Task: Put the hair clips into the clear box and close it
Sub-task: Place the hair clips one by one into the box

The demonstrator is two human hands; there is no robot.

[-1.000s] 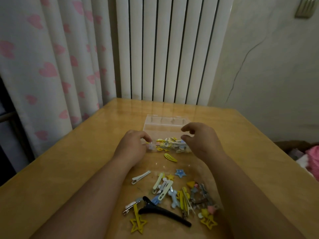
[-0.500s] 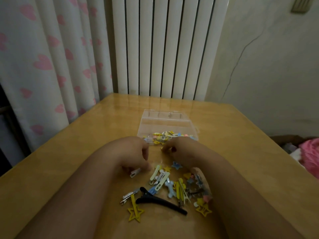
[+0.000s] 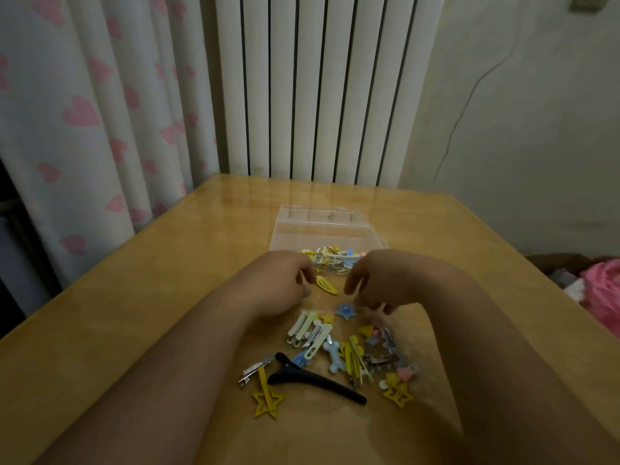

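The clear box (image 3: pixel 328 229) stands open in the middle of the table, its lid tilted back, with several coloured hair clips (image 3: pixel 335 260) in its near part. My left hand (image 3: pixel 281 283) is just in front of the box, fingers curled, pinching a small white hair clip (image 3: pixel 302 278). My right hand (image 3: pixel 382 280) hovers beside it, fingers hanging down over a blue star clip (image 3: pixel 344 311) and holding nothing I can see. A yellow oval clip (image 3: pixel 326 284) lies between the hands. Nearer me lies a pile of loose clips (image 3: pixel 335 344), a long black clip (image 3: pixel 315 382) and a yellow star clip (image 3: pixel 266 401).
The wooden table (image 3: pixel 134 313) ends at a white radiator (image 3: pixel 318 88) and a heart-print curtain (image 3: pixel 84 112) behind. A wall stands to the right, with pink fabric (image 3: pixel 600 297) below the table's right edge.
Both hands came back from the box to the pile, then rose a little. The white clip that lay at the pile's left is off the table and in my left fingers.
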